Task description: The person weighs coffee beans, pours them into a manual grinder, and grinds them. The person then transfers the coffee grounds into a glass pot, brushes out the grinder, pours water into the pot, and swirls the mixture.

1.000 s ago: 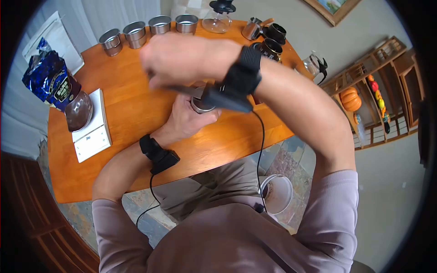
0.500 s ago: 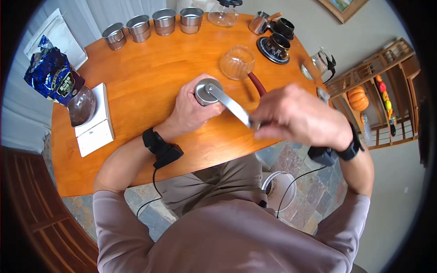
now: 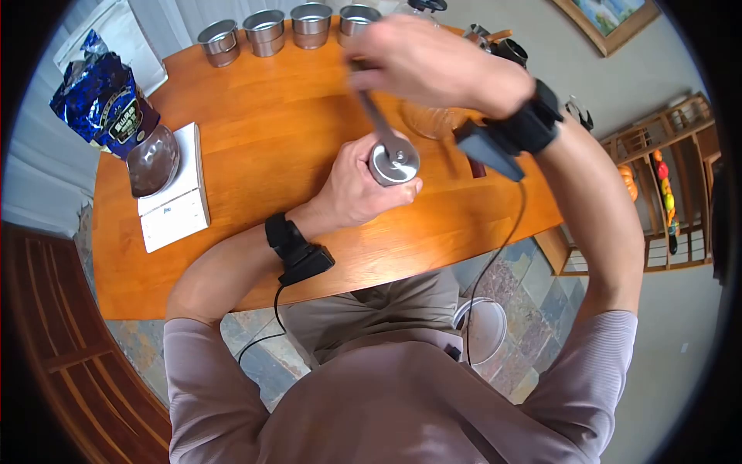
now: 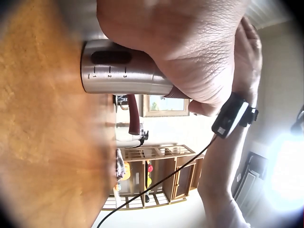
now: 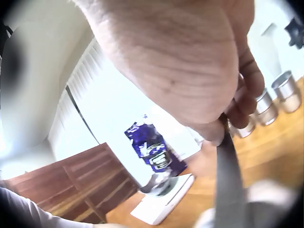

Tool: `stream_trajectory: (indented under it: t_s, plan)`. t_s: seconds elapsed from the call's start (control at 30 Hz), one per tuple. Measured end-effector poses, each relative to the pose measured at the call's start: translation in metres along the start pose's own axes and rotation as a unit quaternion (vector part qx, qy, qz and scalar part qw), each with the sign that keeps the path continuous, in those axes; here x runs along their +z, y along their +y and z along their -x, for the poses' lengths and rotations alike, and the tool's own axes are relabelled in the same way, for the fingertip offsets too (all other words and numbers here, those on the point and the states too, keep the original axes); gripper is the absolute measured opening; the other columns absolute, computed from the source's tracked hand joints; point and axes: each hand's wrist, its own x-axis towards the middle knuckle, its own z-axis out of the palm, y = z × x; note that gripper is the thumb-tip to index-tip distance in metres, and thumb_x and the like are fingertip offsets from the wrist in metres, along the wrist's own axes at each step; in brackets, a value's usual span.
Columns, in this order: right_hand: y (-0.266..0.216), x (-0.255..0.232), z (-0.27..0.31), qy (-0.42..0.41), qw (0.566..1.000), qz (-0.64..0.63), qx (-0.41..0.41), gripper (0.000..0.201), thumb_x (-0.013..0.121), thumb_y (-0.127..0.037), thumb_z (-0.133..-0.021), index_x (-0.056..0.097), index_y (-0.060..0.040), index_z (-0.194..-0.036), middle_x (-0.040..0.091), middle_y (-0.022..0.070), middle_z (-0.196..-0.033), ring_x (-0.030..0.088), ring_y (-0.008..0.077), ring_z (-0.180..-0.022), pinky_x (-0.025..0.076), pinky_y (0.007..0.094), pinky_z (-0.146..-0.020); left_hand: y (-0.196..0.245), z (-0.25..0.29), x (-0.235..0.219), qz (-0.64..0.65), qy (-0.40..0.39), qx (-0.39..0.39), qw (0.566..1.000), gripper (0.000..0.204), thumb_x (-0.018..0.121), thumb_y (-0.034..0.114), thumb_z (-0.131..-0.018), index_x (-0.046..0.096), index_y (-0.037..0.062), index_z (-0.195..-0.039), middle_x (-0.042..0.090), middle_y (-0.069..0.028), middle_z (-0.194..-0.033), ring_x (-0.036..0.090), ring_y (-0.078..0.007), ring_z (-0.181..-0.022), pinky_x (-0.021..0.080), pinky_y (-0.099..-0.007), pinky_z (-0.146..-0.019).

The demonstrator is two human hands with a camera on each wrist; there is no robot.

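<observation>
My left hand [image 3: 357, 185] wraps round a steel hand coffee grinder [image 3: 393, 172] over the front half of the wooden table. In the left wrist view the grinder's brushed body [image 4: 128, 85] shows a dark window and a scale marked 1 to 3, its base close to the tabletop. The flat metal crank [image 3: 377, 120] on top points away from me. At its far end, my right hand [image 3: 440, 66] holds the crank with curled fingers, which hide the knob. The right wrist view shows the crank arm [image 5: 229, 175] running down from this hand.
On the left, a glass bowl [image 3: 153, 166] sits on a white scale [image 3: 174, 226] beside a blue bag [image 3: 104, 112]. Several metal cups [image 3: 264, 35] line the back edge. A clear glass vessel [image 3: 429, 120] lies partly behind my right arm. A white bucket [image 3: 485, 329] stands on the floor.
The crank has swung round with my right hand, from the far side to the near right and back to the far side. My left hand keeps its grip on the grinder.
</observation>
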Motion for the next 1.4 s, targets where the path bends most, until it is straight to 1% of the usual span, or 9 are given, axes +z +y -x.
stream_trajectory:
  t_s: [0.2,0.5,0.67,0.83,0.9,1.13,1.2,1.27,1.4]
  plan:
    - [-0.003,-0.055,0.1,-0.221,0.943,-0.118,0.219,0.017,0.072,-0.017,-0.09,0.073,-0.0001,-0.095,0.063,0.0158,-0.067,0.061,0.0322,-0.063,0.05,0.0392,-0.062,0.005,-0.001,-0.001,0.026,-0.012,-0.032,0.999,0.029,0.077,0.014,-0.077,0.061,0.0039,-0.098,0.062,-0.0009,-0.083,0.058,-0.0095,-0.077,0.048,-0.0261,-0.073]
    - [-0.099,-0.073,0.099,-0.222,0.949,-0.219,0.044,0.028,0.08,-0.018,-0.082,0.068,0.0024,-0.098,0.069,0.0145,-0.085,0.067,0.0345,-0.081,0.055,0.0412,-0.071,0.003,-0.001,0.001,-0.01,0.001,-0.014,1.0,0.031,0.081,0.014,-0.076,0.061,0.0045,-0.097,0.064,-0.0026,-0.084,0.06,-0.0118,-0.078,0.05,-0.029,-0.075]
    - [-0.105,-0.061,0.084,-0.095,0.967,-0.236,0.027,0.028,0.077,-0.015,-0.084,0.062,0.0013,-0.101,0.062,0.0161,-0.095,0.063,0.036,-0.083,0.053,0.0442,-0.072,-0.003,-0.008,-0.003,0.01,0.057,0.005,0.998,0.031,0.082,0.017,-0.076,0.061,0.0051,-0.094,0.065,-0.0058,-0.083,0.062,-0.018,-0.076,0.051,-0.0323,-0.074]
    - [-0.133,-0.043,0.097,-0.135,0.986,-0.076,0.061,0.044,0.072,-0.005,-0.084,0.055,0.0027,-0.123,0.059,0.0179,-0.106,0.064,0.0378,-0.088,0.054,0.0441,-0.075,-0.006,-0.009,-0.005,-0.034,0.047,0.057,0.997,0.031,0.082,0.019,-0.076,0.063,0.0046,-0.095,0.066,-0.0052,-0.083,0.062,-0.0162,-0.075,0.051,-0.0318,-0.071]
    - [-0.138,-0.033,0.102,-0.1,0.981,-0.001,0.166,0.054,0.068,0.0,-0.085,0.048,0.0054,-0.135,0.061,0.0212,-0.103,0.064,0.0399,-0.086,0.053,0.0465,-0.076,-0.003,-0.006,-0.005,-0.018,0.038,0.036,0.998,0.028,0.081,0.016,-0.077,0.063,0.0046,-0.095,0.066,-0.0041,-0.085,0.061,-0.0135,-0.078,0.051,-0.03,-0.073]
    - [-0.108,-0.032,0.113,-0.048,0.972,-0.119,0.197,0.044,0.06,0.004,-0.09,0.052,0.0121,-0.133,0.065,0.0297,-0.098,0.066,0.0432,-0.086,0.055,0.0436,-0.076,-0.005,-0.004,-0.002,0.022,0.028,0.007,0.999,0.026,0.078,0.015,-0.077,0.063,0.0048,-0.096,0.064,-0.0013,-0.084,0.06,-0.0106,-0.079,0.049,-0.0278,-0.074]
    - [-0.103,-0.03,0.117,-0.039,0.973,-0.138,0.183,0.04,0.06,0.007,-0.09,0.057,0.0115,-0.13,0.067,0.0277,-0.104,0.069,0.0408,-0.087,0.055,0.0417,-0.076,-0.005,-0.003,0.0,0.031,0.027,0.0,0.999,0.026,0.078,0.016,-0.078,0.063,0.005,-0.096,0.064,-0.001,-0.083,0.06,-0.0104,-0.078,0.049,-0.0278,-0.074]
    - [-0.099,-0.026,0.12,0.156,0.984,-0.005,0.082,0.043,0.061,0.008,-0.09,0.056,0.0114,-0.133,0.07,0.0236,-0.106,0.069,0.032,-0.082,0.054,0.0377,-0.074,-0.003,-0.003,-0.001,-0.014,0.023,0.014,1.0,0.026,0.078,0.017,-0.078,0.063,0.0051,-0.096,0.064,-0.0009,-0.083,0.06,-0.0099,-0.078,0.05,-0.0278,-0.074]
    - [-0.093,-0.045,0.118,0.112,0.984,-0.061,0.121,0.046,0.067,0.006,-0.089,0.061,0.0048,-0.134,0.066,0.0126,-0.087,0.057,0.0192,-0.067,0.047,0.029,-0.062,-0.003,-0.003,0.0,-0.008,0.018,0.011,1.0,0.027,0.078,0.017,-0.078,0.062,0.005,-0.095,0.064,-0.0003,-0.083,0.06,-0.0095,-0.078,0.049,-0.0277,-0.073]
